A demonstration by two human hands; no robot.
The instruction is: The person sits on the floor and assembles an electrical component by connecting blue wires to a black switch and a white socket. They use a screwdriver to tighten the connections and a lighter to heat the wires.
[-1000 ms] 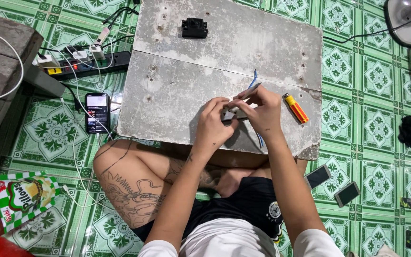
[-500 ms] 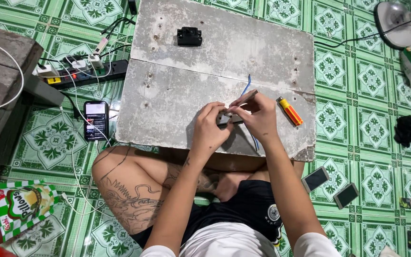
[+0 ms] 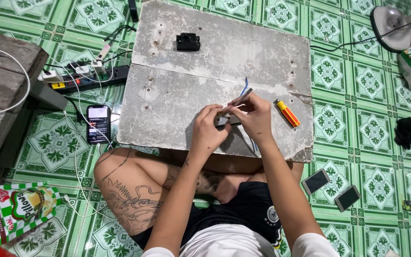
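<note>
Seated person at a grey work board (image 3: 177, 95): the left hand (image 3: 209, 129) and right hand (image 3: 254, 115) meet over a small grey part (image 3: 224, 121), fingers of both pressed together and pinching it just above the board. The right hand also grips a thin tool (image 3: 241, 97). The part looks light, rigid and easily dropped; it is best taken by its edges, and it lies between the two sets of fingertips.

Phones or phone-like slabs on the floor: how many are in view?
3: a lit phone left of the grey board, and two dark slabs at lower right. Others may be hidden.
</note>
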